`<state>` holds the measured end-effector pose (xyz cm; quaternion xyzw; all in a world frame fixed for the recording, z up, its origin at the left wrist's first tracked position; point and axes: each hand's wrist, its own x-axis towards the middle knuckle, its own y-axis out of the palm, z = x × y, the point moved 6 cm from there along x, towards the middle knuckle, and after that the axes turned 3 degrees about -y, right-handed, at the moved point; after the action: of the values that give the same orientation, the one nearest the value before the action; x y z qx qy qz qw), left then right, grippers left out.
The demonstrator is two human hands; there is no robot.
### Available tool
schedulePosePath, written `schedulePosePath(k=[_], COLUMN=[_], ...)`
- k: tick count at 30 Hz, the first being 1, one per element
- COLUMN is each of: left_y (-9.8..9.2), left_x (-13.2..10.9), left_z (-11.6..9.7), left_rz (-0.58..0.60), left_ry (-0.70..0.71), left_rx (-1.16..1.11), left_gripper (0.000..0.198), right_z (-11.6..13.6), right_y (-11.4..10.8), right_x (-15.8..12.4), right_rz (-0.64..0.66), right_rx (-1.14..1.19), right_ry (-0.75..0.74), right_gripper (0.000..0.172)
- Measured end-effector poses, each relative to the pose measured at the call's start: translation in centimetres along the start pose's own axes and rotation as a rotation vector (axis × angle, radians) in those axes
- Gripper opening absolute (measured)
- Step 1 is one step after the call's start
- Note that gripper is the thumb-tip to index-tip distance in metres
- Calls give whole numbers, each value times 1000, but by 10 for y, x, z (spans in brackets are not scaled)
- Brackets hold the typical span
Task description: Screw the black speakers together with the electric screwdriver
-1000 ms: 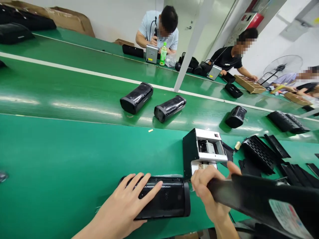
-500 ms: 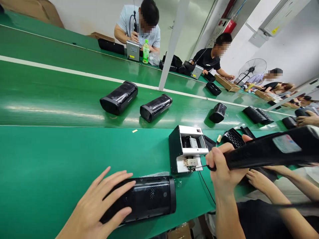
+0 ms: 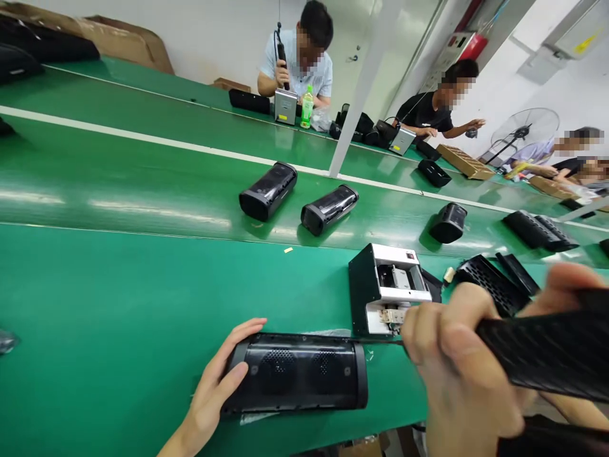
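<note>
Round left end of spkr (image 3: 304,381), L hand (image 3: 209,387) curls, gripping it; rt of spkr, R hand (image 3: 461,355) clenched on driver (image 3: 547,349); machine (image 3: 402,295) just past spkr's far rt corner.

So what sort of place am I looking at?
Probably a factory assembly line: several glossy black, rounded housings lie along a long, shiny green surface, a boxy black-and-silver machine stands nearby, and people are along the far side.

No txt legible, incl. on green bottle (image 3: 307,109) & silver box's (image 3: 286,101) yellow sticker (image 3: 282,117) (both too tiny).
</note>
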<state>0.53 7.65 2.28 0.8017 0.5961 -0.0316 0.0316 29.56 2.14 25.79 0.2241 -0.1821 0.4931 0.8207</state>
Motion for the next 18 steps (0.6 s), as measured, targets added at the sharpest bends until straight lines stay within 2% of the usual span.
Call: schedulePosePath(k=[3, 4, 10, 15, 18], left_y=[0, 0, 0, 3, 5], left_x=[0, 0, 0, -2, -3], left_z=[3, 6, 16, 9, 4], left_rz=[-15, -11, -2, -22, -12], left_ry=[-19, -14, 11, -39, -41], left_rx=[-16, -19, -43, -59, -59], left_gripper=[48, 48, 47, 45, 47], right_z=[-15, -20, -28, -31, -47], right_y=[17, 17, 15, 18, 14], right_x=[3, 3, -2, -3, -16], right_rz=[76, 80, 77, 93, 123], right_rx=[51, 48, 58, 77, 6], right_ry=[-16, -11, 13, 15, 31], right_gripper=[57, 62, 53, 59, 50])
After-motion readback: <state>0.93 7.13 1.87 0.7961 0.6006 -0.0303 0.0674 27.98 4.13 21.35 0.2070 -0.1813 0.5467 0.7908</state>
